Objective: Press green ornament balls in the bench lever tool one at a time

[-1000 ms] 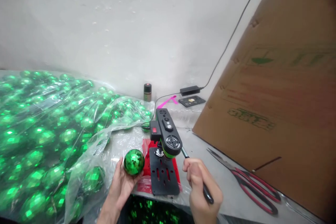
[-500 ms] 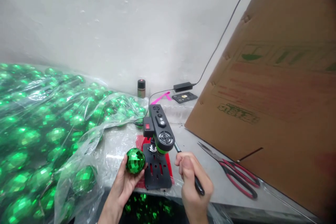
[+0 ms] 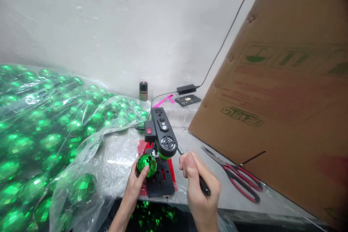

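My left hand (image 3: 136,185) grips a shiny green faceted ball (image 3: 146,164) and holds it on the black base plate, right under the head of a small black bench drill press (image 3: 161,136). The press has a red switch on its side and stands on a red mat. My right hand (image 3: 199,187) is closed round the press's black lever handle (image 3: 202,186), which runs up to the machine's right side.
A big clear plastic bag of several green balls (image 3: 46,134) fills the left of the table. Red-handled scissors (image 3: 235,177) lie right of the press, before a leaning cardboard box (image 3: 282,90). A small bottle (image 3: 143,91), a power adapter (image 3: 186,89) and a phone sit near the wall.
My left hand has carried the green ball to the right, from beside the press to under its head. My right hand has stayed on the lever.
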Motion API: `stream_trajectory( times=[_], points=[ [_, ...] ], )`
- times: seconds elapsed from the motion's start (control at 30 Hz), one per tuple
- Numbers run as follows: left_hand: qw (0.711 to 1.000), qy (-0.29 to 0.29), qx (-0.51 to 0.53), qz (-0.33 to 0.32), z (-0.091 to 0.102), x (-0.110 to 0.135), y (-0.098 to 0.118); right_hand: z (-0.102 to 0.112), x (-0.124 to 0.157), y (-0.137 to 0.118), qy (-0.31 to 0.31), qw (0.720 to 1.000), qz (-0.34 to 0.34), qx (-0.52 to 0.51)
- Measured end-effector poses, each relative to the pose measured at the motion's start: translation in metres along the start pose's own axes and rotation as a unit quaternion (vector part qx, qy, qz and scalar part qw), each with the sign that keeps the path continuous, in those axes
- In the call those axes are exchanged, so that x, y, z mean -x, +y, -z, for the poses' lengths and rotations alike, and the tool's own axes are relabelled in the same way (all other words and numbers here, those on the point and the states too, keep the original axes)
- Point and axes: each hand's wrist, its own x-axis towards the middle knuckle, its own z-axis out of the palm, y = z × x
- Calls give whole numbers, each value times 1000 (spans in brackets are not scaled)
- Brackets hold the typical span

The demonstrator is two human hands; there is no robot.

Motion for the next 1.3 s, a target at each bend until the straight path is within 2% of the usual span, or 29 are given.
stream_trajectory(
  times=[0.1,0.23,0.4,0.6,0.97,1.03,1.2,1.3],
  points=[
    [990,27,-116,-71,-9,3,-4,0,0,-1,-1,1000,2,2],
    [974,2,-208,-93,-17,8,-3,0,1,1,0,1000,2,-7],
    [966,-31,-228,-119,-20,12,-1,1,4,3,-5,1000,-10,-11],
    [952,-61,-271,-130,-13,13,3,2,5,1,-10,1000,-2,-11],
    [965,-97,-228,-80,-9,12,17,3,7,5,-9,1000,9,-13],
    [973,-86,-204,-63,-5,8,17,2,7,5,-9,1000,10,-12],
    [991,-10,-122,-47,11,-1,8,1,6,3,-9,1000,14,-4],
    [992,-28,-117,-30,19,-3,7,1,6,3,-6,1000,15,-1]
  ],
)
